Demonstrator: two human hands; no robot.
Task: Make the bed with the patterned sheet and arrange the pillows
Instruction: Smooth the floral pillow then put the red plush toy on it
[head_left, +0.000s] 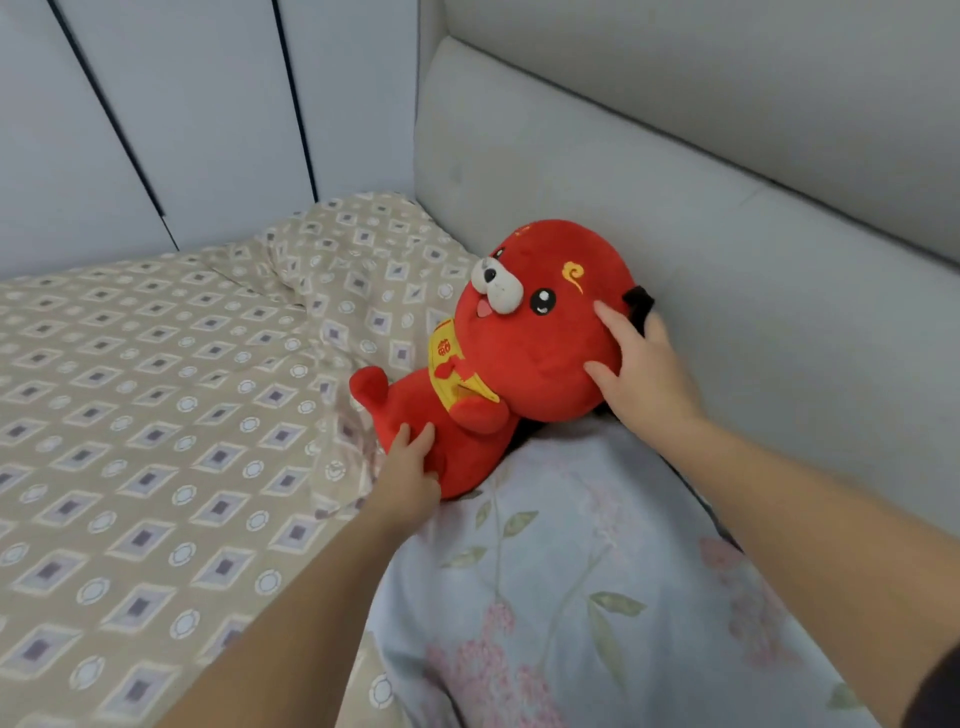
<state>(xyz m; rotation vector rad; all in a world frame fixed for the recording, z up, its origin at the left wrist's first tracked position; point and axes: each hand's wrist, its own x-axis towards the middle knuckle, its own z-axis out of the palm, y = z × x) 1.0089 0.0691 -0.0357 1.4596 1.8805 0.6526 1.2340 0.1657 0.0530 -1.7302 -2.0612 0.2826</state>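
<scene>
A bed is seen set into a corner, bounded by a grey padded headboard (727, 249) on one side and by pale wall panels (156, 104) with dark seams on the other.

A red plush toy (519, 358) is held in both hands. The left hand (410, 467) is closed round the toy's lower body, with the thumb and fingers pressed into the red fabric near its foot. The right hand (641, 374) is cupped round the side of the toy's large head: the thumb and forefinger are spread over the front, while the remaining fingers are wrapped behind it and are mostly hidden. A small black part of the toy is seen just above this hand.

The toy is tilted back, its head against the headboard and its lower body resting on the upper edge of a pale blue floral pillow (561, 597), which lies along the headboard beneath the right forearm.

The patterned sheet (130, 415), beige with squares and circles, is spread over the mattress to the left, with some wrinkles beside the toy. A pillow in the same pattern (363, 260) is placed in the far corner, against the headboard.
</scene>
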